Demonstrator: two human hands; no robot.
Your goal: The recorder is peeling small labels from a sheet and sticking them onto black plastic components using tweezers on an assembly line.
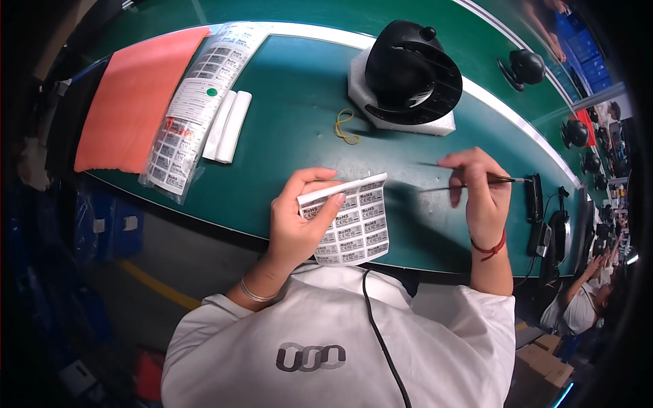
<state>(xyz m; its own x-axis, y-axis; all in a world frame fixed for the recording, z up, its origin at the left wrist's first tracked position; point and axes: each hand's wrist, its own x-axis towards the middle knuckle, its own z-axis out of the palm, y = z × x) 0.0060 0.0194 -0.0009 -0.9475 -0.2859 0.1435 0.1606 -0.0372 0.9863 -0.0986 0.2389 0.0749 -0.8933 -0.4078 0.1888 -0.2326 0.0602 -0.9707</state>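
My left hand (299, 214) grips a sheet of printed grey-and-white labels (354, 228) by its upper left part, thumb on the front. The sheet's top edge is curled over, and it hangs just above the near edge of the green worktable (292, 102). To the right, my right hand (479, 190) is closed on slim dark tweezers (500, 179). Their thin tip points left toward the labels, apart from them. Beyond my hands a black, rounded device with a curved shell (415, 75) rests on a white foam block (408, 122).
A yellow rubber band (347, 127) lies beside the foam. At left are white paper rolls (228, 127), bagged label sheets (194, 115) and an orange-red sheet (139, 102). Black tools with a cable (558, 234) occupy the right end. More black devices (526, 68) stand on the far green surface.
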